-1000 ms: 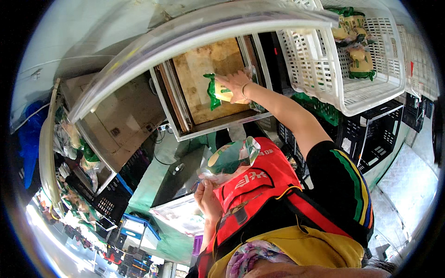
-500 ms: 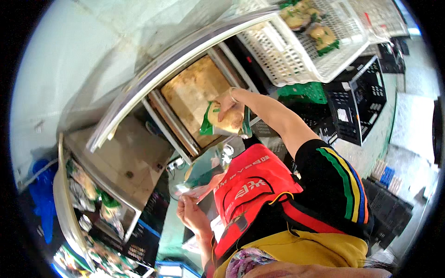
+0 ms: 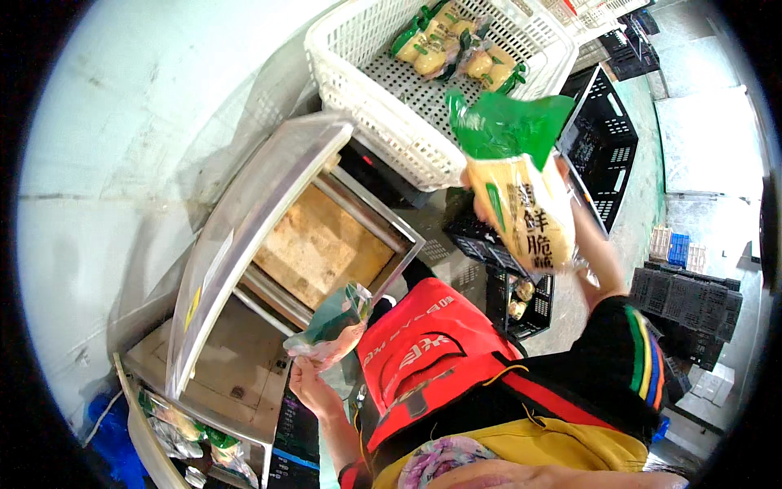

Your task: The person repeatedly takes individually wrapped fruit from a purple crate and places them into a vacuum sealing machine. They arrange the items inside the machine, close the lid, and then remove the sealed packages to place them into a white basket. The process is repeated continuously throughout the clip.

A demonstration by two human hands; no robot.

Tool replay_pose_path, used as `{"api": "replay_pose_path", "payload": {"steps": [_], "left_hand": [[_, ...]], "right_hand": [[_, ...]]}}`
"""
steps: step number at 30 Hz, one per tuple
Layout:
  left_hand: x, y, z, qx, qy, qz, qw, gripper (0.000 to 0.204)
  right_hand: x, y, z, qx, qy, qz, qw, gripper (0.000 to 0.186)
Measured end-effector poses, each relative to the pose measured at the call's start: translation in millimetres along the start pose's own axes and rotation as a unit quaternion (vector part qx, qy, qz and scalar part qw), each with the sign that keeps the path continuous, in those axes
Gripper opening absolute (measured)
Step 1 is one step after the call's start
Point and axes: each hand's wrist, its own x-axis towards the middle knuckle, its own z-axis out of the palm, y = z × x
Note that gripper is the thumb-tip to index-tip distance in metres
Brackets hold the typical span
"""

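Note:
My right hand (image 3: 577,210) holds up a plastic bag of pale yellow produce (image 3: 521,200), with a green upper end and dark print. The bag hides most of the fingers, and what kind of produce it is cannot be made out. Lower and to the left, my left hand (image 3: 312,385) pinches the edge of a thin plastic bag (image 3: 332,326), greenish and see-through, which looks flat. Between the two hands and farther off lies a metal-framed machine bed with a stained tan plate (image 3: 322,244), under a raised clear lid (image 3: 244,236).
A white perforated crate (image 3: 391,122) at the far side contains several filled produce bags (image 3: 436,45). Black crates (image 3: 603,151) stand to the right, and another black crate (image 3: 529,306) holds packs below. At lower left, more bags (image 3: 183,424) lie in the machine's side section.
My right hand has lifted the filled bag off the tan plate, up and rightward beside the white crate. The left hand keeps the thin bag, slightly lower. The view has turned rightward.

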Motion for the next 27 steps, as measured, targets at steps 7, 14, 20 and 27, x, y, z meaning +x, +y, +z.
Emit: {"api": "replay_pose_path", "payload": {"steps": [7,14,20,27], "left_hand": [[27.0,27.8,73.2,0.007,0.038,0.002,0.999,0.028],[63.8,-8.2,82.2,0.024,0.067,0.043,0.997,0.019],[69.7,2.0,102.9,-0.046,0.097,0.06,0.992,0.021],[72.8,6.6,102.9,-0.018,0.058,0.091,0.994,0.021]], "right_hand": [[145.9,-171.1,11.3,-0.933,-0.071,0.183,0.303,0.103],[224.2,-82.6,-184.3,-0.861,-0.281,0.424,-0.018,0.077],[224.5,-24.7,-282.5,-0.812,-0.363,0.454,-0.054,0.061],[207.3,-17.7,-287.7,-0.808,-0.387,0.439,-0.068,0.045]]}}
